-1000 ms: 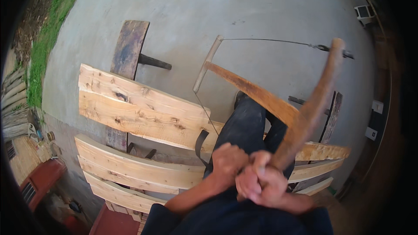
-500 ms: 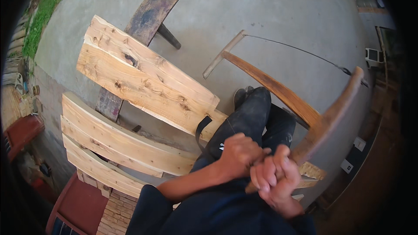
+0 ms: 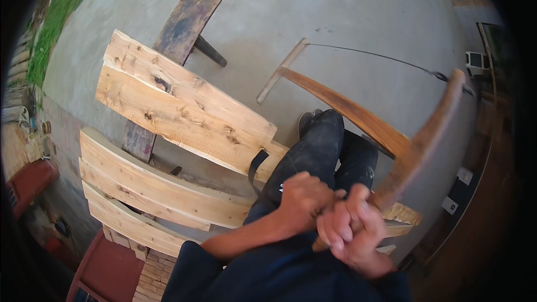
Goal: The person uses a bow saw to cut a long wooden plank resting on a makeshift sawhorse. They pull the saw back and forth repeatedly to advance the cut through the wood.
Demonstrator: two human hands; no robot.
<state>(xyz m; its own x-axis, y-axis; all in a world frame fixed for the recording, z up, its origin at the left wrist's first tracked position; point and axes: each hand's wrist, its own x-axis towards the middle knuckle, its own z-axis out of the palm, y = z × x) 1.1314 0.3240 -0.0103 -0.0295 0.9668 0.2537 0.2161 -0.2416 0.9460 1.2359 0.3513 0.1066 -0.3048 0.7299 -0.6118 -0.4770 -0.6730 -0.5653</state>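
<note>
A large wooden frame saw stretches away from me to the far middle, with a long brown centre bar and a twisted cord on its right side. My right hand is wrapped round the lower part of its near upright. Just left of it, my left hand is closed against the same end of the saw, knuckles up; its grip is partly hidden. The saw's blade is hard to make out. Beside my leg, a thick light plank with dark knots lies across a worn dark bench.
Several pale boards lie side by side at the lower left. A black strap hangs at the plank's near end. Red-brown chairs stand at the left edge. Grey concrete floor spreads ahead, with grass at the far left.
The view has tilted slightly, so bench and planks sit a little further left. The saw's upper end has shifted slightly up and left in view. Both hands keep their hold.
</note>
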